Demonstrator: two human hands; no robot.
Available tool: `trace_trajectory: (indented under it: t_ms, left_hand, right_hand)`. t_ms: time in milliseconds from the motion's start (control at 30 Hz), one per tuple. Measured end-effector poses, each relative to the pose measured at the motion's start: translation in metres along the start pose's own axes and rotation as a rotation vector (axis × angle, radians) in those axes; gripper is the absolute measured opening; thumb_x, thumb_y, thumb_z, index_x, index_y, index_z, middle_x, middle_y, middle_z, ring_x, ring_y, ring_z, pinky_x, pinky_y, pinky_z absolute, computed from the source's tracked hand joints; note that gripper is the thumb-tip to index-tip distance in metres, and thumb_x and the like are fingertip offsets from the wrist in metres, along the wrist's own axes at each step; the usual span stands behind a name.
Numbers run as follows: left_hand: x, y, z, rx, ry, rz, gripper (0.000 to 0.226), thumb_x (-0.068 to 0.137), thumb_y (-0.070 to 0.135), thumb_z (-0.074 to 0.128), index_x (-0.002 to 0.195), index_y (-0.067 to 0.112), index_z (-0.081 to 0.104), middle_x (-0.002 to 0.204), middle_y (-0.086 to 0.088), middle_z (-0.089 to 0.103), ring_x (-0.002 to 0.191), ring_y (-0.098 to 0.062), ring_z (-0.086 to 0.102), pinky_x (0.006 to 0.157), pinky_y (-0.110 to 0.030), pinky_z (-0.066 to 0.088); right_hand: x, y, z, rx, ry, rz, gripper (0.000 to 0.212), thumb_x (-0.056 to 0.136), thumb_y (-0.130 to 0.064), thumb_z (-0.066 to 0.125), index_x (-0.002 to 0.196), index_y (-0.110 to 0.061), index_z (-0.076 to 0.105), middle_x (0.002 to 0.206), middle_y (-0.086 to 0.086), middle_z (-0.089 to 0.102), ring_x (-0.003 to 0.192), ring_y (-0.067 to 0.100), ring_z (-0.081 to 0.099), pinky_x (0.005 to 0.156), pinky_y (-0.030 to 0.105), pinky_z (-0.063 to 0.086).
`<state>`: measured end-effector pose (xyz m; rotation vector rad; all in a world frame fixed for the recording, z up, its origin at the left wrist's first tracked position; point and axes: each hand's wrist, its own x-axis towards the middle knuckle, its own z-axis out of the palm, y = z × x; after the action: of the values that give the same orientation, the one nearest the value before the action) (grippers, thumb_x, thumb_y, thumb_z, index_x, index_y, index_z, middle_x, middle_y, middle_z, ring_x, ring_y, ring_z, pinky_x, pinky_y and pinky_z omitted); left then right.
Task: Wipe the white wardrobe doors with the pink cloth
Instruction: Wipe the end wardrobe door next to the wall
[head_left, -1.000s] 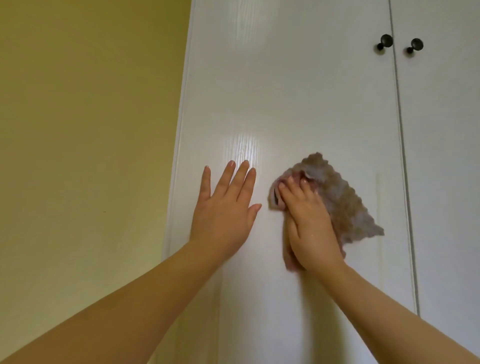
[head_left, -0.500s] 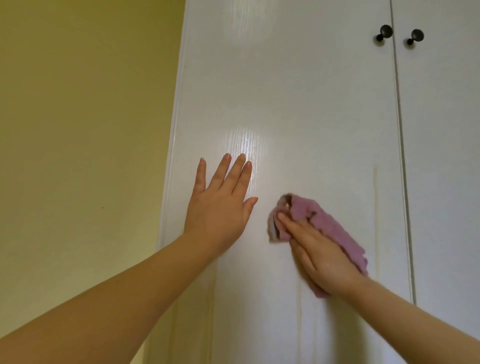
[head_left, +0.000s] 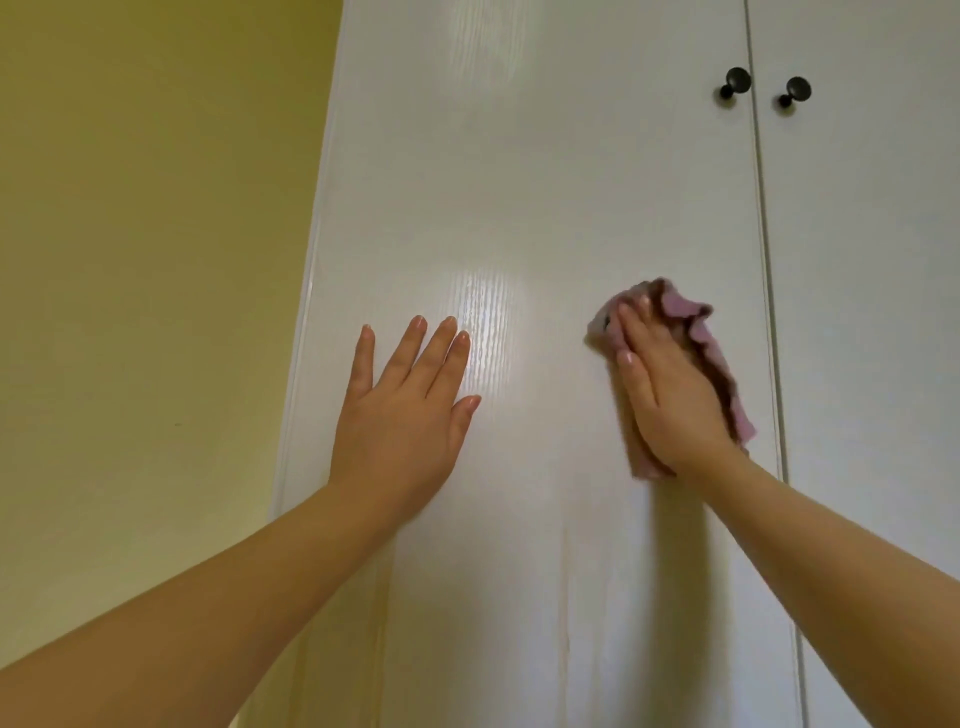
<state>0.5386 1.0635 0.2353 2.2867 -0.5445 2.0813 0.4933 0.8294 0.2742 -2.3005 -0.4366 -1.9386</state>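
The left white wardrobe door (head_left: 545, 182) fills the middle of the view. My left hand (head_left: 405, 410) lies flat on it, fingers straight and spread, near the door's left edge. My right hand (head_left: 665, 395) presses the crumpled pink cloth (head_left: 706, 338) flat against the same door, close to its right edge. Its fingers are straight and point up over the cloth. Most of the cloth is hidden under the palm; folds show above and to the right of the hand. The right white wardrobe door (head_left: 872, 312) begins past the vertical gap.
Two dark round knobs, the left knob (head_left: 735, 83) and the right knob (head_left: 796, 91), sit either side of the door gap at the top right. A yellow wall (head_left: 145, 260) runs along the wardrobe's left side. Faint drip streaks mark the lower door.
My right hand slid the cloth down and then back up and to the right, toward the door gap. My left hand stayed flat on the door.
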Motion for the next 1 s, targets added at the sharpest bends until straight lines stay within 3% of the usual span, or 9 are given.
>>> trace_trajectory:
  t_ms: [67,133,267,433,600,667,733,833,1000]
  left_hand:
    - [0.0,0.001,0.0,-0.006,-0.009,-0.007,0.067,0.101,0.04,0.002,0.136,0.006,0.048,0.14,-0.008,0.05,0.131,-0.029,0.045,0.11,-0.05,0.012]
    - [0.0,0.003,0.0,-0.017,-0.009,-0.02,0.067,0.102,0.04,0.002,0.136,0.006,0.048,0.14,-0.008,0.05,0.13,-0.03,0.045,0.109,-0.05,0.013]
    - [-0.001,0.003,0.001,-0.035,-0.005,-0.025,0.063,0.102,0.041,0.001,0.139,0.007,0.04,0.141,-0.009,0.049,0.131,-0.03,0.044,0.111,-0.048,0.01]
    - [0.001,0.003,-0.001,-0.04,-0.022,-0.018,0.066,0.102,0.04,0.001,0.138,0.006,0.045,0.141,-0.009,0.049,0.131,-0.03,0.044,0.11,-0.05,0.013]
    - [-0.002,0.003,0.0,-0.049,-0.046,-0.033,0.063,0.101,0.04,0.002,0.139,0.007,0.041,0.142,-0.008,0.047,0.133,-0.029,0.042,0.111,-0.048,0.009]
    - [-0.001,0.002,-0.001,-0.041,-0.053,-0.02,0.066,0.101,0.041,0.002,0.138,0.007,0.045,0.141,-0.007,0.049,0.132,-0.029,0.044,0.111,-0.048,0.01]
    - [0.002,0.002,-0.005,-0.038,-0.049,-0.005,0.066,0.101,0.04,0.004,0.136,0.007,0.049,0.139,-0.007,0.051,0.129,-0.029,0.047,0.109,-0.049,0.014]
    - [0.002,0.001,-0.007,-0.036,-0.038,-0.004,0.059,0.099,0.038,0.015,0.134,0.007,0.051,0.137,-0.008,0.053,0.128,-0.029,0.049,0.107,-0.05,0.018]
    - [0.003,0.0,-0.009,-0.032,-0.051,0.007,0.055,0.095,0.035,0.025,0.132,0.007,0.054,0.135,-0.008,0.055,0.125,-0.029,0.052,0.107,-0.05,0.017]
  right_hand:
    - [0.006,-0.001,0.004,-0.187,0.091,0.221,0.064,0.089,-0.046,0.009,0.147,-0.024,0.026,0.154,-0.004,0.021,0.142,0.014,0.012,0.115,0.04,0.004]
    - [-0.01,-0.022,0.017,-0.251,0.077,0.281,0.066,0.087,-0.048,0.005,0.149,-0.027,0.016,0.156,-0.006,0.011,0.143,0.015,0.007,0.113,0.047,0.0]
    - [-0.029,-0.017,0.016,-0.286,-0.085,-0.074,0.059,0.092,-0.045,0.014,0.146,-0.022,0.022,0.152,-0.001,0.025,0.136,0.022,0.03,0.108,0.038,0.014]
    - [0.006,0.017,0.002,-0.228,0.134,0.443,0.058,0.095,-0.041,0.014,0.148,-0.018,0.019,0.156,0.006,0.016,0.143,0.023,0.012,0.114,0.046,0.009]
    - [-0.043,-0.025,0.027,-0.26,-0.056,-0.154,0.059,0.096,-0.043,0.021,0.142,-0.007,0.032,0.147,0.01,0.034,0.137,0.028,0.027,0.11,0.037,0.014]
    - [-0.037,-0.008,0.014,-0.233,-0.078,-0.195,0.059,0.095,-0.043,0.024,0.141,-0.009,0.036,0.139,0.012,0.047,0.125,0.032,0.043,0.104,0.037,0.022]
    - [-0.019,0.014,0.0,-0.17,0.064,0.051,0.062,0.09,-0.039,0.025,0.138,-0.003,0.042,0.136,0.019,0.048,0.122,0.038,0.046,0.1,0.036,0.025]
    - [-0.002,0.005,0.001,-0.13,0.195,0.445,0.059,0.094,-0.036,0.022,0.144,-0.005,0.029,0.152,0.015,0.025,0.141,0.03,0.019,0.112,0.041,0.015]
    - [-0.045,-0.045,0.034,-0.182,-0.092,-0.247,0.054,0.09,-0.033,0.034,0.137,-0.007,0.042,0.142,0.009,0.041,0.131,0.024,0.031,0.109,0.033,0.013]
